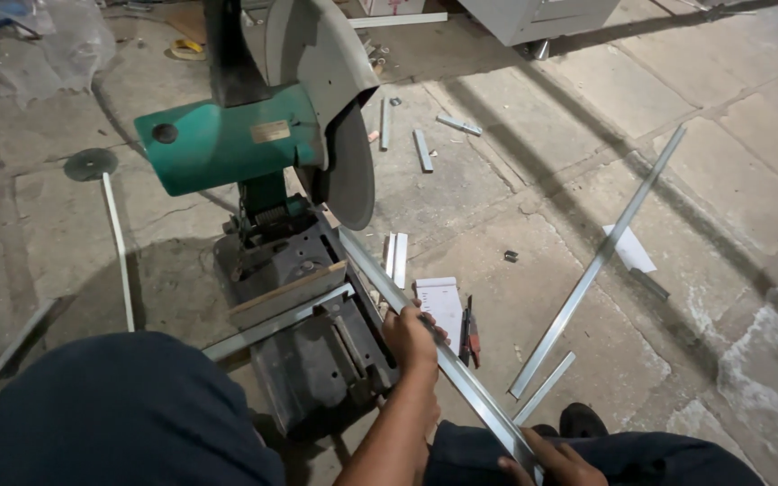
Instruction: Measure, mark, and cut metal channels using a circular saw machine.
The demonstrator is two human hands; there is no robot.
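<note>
A long silver metal channel runs diagonally from the base of a chop saw toward my lap. My left hand grips it partway along, just right of the saw's black base. My right hand holds its near end at the bottom edge of the view. The saw's green motor housing and grey cutting disc are raised above the channel. A second metal strip lies across the saw's vise beside a wooden block.
On the concrete floor lie another long channel, short offcuts, a white notepad, a red-handled tool, a sheet of paper and a thin rod. My dark blue knee fills the lower left.
</note>
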